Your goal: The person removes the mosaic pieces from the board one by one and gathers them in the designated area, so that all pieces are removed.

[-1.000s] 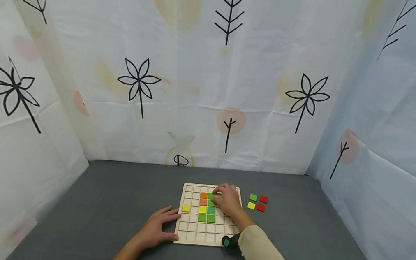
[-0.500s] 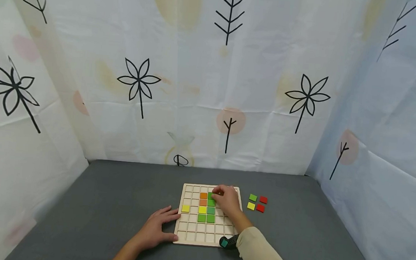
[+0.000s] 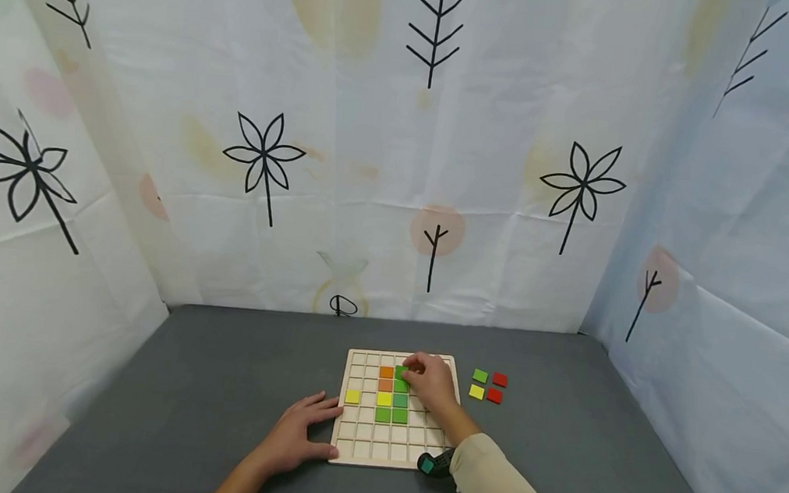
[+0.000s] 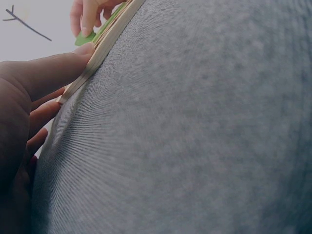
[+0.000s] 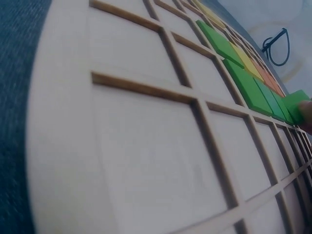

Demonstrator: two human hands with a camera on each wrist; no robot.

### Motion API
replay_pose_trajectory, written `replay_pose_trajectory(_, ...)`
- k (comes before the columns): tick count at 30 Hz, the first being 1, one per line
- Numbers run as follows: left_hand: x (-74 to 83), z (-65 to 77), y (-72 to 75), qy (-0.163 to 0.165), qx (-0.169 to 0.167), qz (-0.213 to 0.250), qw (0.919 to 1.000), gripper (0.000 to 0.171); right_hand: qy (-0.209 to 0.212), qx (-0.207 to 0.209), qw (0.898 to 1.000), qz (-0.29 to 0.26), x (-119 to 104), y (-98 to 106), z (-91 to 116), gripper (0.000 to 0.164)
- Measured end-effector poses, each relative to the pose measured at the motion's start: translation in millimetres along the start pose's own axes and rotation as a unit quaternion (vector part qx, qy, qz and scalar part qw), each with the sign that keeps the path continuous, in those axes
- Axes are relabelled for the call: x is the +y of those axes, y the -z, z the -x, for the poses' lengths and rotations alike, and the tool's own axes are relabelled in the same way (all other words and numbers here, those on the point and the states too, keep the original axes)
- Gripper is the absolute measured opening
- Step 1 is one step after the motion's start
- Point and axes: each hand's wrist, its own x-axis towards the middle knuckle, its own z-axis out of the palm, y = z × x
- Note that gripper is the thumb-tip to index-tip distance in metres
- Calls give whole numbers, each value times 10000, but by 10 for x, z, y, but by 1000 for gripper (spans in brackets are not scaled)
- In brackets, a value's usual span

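Pale wooden grid board (image 3: 377,441) is lying flat at lower centre of the head view on grey fabric tabletop (image 3: 213,387), shallow square cells split by thin darker grooves. Filled cells are sitting in a cluster toward its upper middle: orange tiles (image 3: 386,378) stacked two high, yellow tile (image 3: 384,398) under them, green pair (image 3: 391,415) below that, one lone yellow tile (image 3: 352,396) at the board's left side.

Right hand (image 3: 433,381) is hovering over the board's upper right area, fingers curled and pinching green tile (image 3: 401,372) at the top of the column beside the orange ones. Left hand (image 3: 295,433) is lying flat with relaxed straight fingers, fingertips touching the board's left edge, holding nothing.

Head view alone is showing the spare tiles (image 3: 487,385) right of the board, apart from it: two red, one green, one yellow, plus a cream sleeve (image 3: 500,491) and the printed white curtain (image 3: 402,161) behind.

Left wrist view is showing the board edge-on as a thin layered strip (image 4: 100,46) at upper left, the fabric's fine ribbed weave, and the green tile tilted up under the right hand's fingers (image 4: 87,19).

Right wrist view is giving the close grain: smooth matte wood (image 5: 146,146), tiles flat and square, a fingertip (image 5: 307,113) on the green tile at the right edge
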Motion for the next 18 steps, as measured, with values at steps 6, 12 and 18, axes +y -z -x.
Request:
replay_pose_trajectory(6,10,5,-9,-34,30,-16,10000,72,65,32,9994,-345,-8,96,45,8)
replay_pose_trajectory(12,10,2,-15,4,8,-32,10000,72,-126,105,9983,-562,63,198,63,8)
replay_pose_trajectory(18,7,4,-12,43,24,-32,10000,72,-152,240,9990,-344,97,337,98,8)
